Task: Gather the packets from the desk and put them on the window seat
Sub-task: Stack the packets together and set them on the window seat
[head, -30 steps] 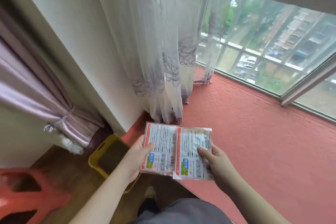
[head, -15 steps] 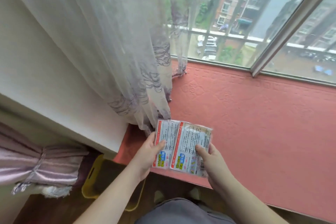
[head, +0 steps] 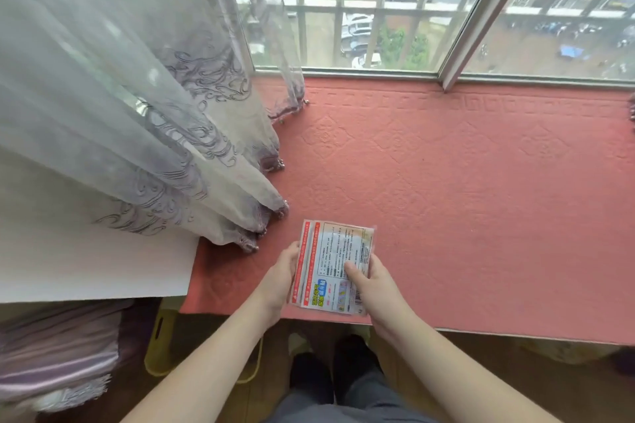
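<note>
The packets (head: 338,252) are white plastic sachets with red edges and printed text, stacked almost squarely into one pile. I hold the pile over the near left part of the window seat (head: 464,189), a ledge covered with an embossed red mat. My left hand (head: 280,280) grips the pile's left edge. My right hand (head: 372,285) grips its right side, thumb on top. Whether the pile touches the mat I cannot tell.
A sheer embroidered curtain (head: 165,134) hangs onto the seat's left end, close to the packets. The window frame (head: 474,31) runs along the back of the seat. A yellow bin (head: 161,343) and a purple tied curtain (head: 58,357) sit on the floor at left.
The two packets, side by side before, have slid together into one stack. My view has tipped down and moved closer over the seat; both hands keep their hold.
</note>
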The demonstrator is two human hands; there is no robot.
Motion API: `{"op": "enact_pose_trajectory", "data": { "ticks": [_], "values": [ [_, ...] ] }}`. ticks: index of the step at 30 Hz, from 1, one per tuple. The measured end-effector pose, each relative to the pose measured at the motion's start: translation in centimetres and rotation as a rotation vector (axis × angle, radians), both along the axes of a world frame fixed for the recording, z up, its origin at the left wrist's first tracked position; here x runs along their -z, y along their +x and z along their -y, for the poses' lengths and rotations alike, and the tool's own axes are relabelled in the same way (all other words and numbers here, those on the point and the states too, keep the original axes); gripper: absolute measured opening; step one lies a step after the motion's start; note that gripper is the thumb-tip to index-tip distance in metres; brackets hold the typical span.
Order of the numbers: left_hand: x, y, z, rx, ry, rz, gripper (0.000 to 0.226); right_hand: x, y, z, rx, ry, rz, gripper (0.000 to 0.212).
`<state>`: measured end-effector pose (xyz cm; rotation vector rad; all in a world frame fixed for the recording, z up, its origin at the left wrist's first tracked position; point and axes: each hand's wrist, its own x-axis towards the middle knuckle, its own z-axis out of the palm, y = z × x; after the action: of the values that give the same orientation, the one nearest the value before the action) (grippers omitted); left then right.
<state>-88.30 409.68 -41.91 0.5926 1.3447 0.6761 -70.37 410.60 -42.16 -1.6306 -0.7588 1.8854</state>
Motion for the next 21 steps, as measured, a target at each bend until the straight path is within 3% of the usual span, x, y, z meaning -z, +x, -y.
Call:
{"op": "enact_pose_trajectory", "data": {
  "ticks": [3, 8, 11, 16, 21],
  "values": [
    [1.7, 0.6, -0.4, 0.046, -0.030, 0.025, 0.054, 1.8, -0.4, -0.1, -0.023, 0.014, 0.132, 0.030],
    [6.6, 1.8, 0.1, -0.038, -0.127, 0.002, 0.037, 6.0, -2.0, 0.1, -0.009, 0.042, 0.330, 0.056],
    [9.3, 2.1, -0.2, -0.027, -0.144, -0.153, 0.031, 8.7, -2.6, -0.3, -0.036, 0.030, 0.465, 0.047],
    [12.9, 1.3, -0.6, 0.046, -0.163, -0.386, 0.026, 11.9, -2.7, -0.8, -0.050, -0.092, 0.454, 0.037],
    [15.7, 0.7, -1.4, 0.022, -0.147, -0.544, 0.038, 14.9, -2.6, -1.9, -0.009, -0.152, 0.481, 0.027]
  ]
}}
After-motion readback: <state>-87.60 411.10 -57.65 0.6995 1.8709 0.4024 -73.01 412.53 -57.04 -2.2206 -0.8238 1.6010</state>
